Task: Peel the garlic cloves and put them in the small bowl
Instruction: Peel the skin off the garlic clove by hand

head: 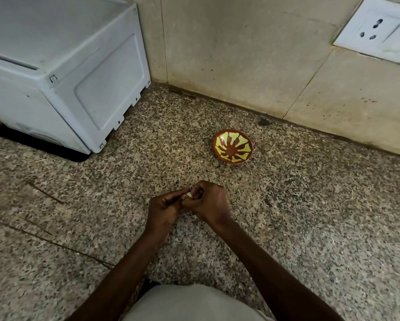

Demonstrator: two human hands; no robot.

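A small pale garlic clove shows between my two hands, low over the speckled granite counter. My left hand pinches it from the left with thumb and fingers. My right hand curls round it from the right, fingertips on the clove. Most of the clove is hidden by the fingers. The small brown bowl with a yellow pattern stands beyond the hands to the right, near the wall, and I see nothing inside it.
A large white appliance stands at the back left corner of the counter. Beige wall tiles run behind, with a white socket plate at the upper right. A dark spot lies near the wall behind the bowl.
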